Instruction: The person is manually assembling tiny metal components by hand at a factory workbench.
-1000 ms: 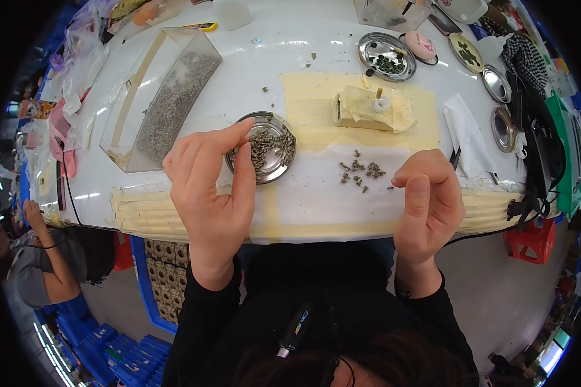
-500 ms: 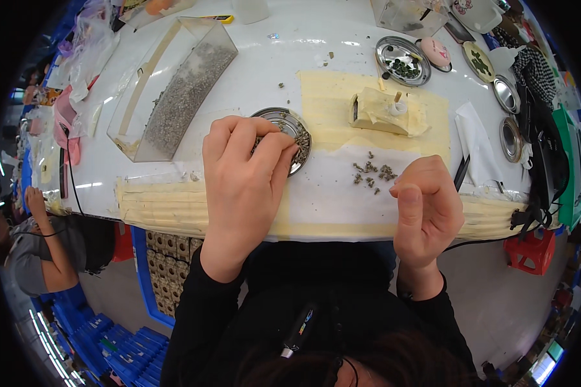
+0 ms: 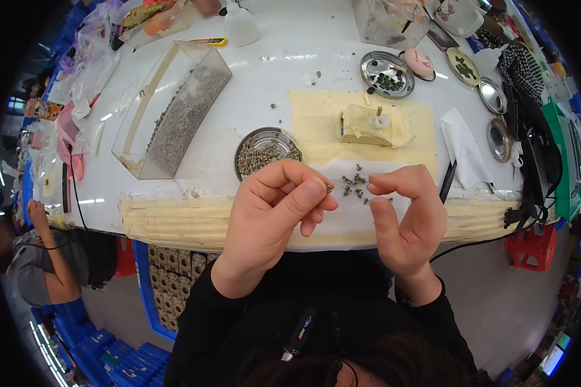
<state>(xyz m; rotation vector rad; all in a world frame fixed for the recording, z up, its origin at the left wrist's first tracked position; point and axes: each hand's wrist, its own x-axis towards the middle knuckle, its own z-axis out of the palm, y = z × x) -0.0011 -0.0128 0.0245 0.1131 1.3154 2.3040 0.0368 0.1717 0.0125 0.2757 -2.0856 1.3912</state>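
My left hand (image 3: 265, 219) is closed in a pinch above the table's near edge, with a tiny grey-brown piece (image 3: 330, 189) showing at its thumb and fingertip. To its right, my right hand (image 3: 412, 222) has thumb and forefinger curved and apart, with nothing visible between them. Beyond my hands, several similar loose pieces (image 3: 356, 178) lie scattered on white paper. Behind my left hand is a round metal dish (image 3: 238, 169) partly filled with such small pieces (image 3: 265, 151).
A yellow-taped block (image 3: 361, 132) with a small peg stands behind the loose pieces. At left sits a clear bin (image 3: 126, 155) of grey granules. Metal dishes (image 3: 403, 91), a white cloth (image 3: 468, 151) and black tweezers (image 3: 448, 180) lie rightward. Another person's arm (image 3: 55, 258) is far left.
My left hand has left the metal dish and come right and nearer, a tiny piece now showing in its pinch. My right hand has shifted slightly left, its thumb and forefinger apart.
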